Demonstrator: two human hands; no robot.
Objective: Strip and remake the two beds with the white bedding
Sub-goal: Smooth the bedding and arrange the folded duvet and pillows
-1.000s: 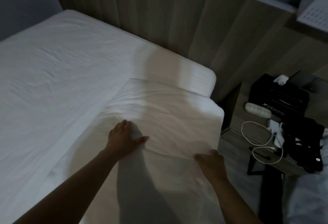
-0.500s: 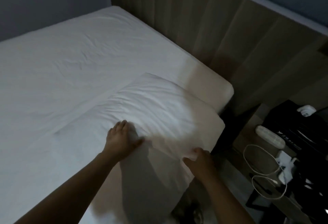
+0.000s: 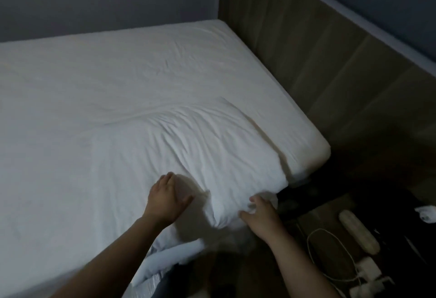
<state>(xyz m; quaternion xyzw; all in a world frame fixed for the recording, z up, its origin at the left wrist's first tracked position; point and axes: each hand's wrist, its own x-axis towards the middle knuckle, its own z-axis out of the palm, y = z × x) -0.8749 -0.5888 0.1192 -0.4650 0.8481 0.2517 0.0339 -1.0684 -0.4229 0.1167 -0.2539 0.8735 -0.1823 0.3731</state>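
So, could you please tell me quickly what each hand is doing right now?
Left hand: open, pressing flat on the white padded duvet.
Right hand: closed, gripping that duvet's near edge.

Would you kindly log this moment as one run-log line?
left hand: flat on white duvet | right hand: grips duvet edge | bed: sheeted
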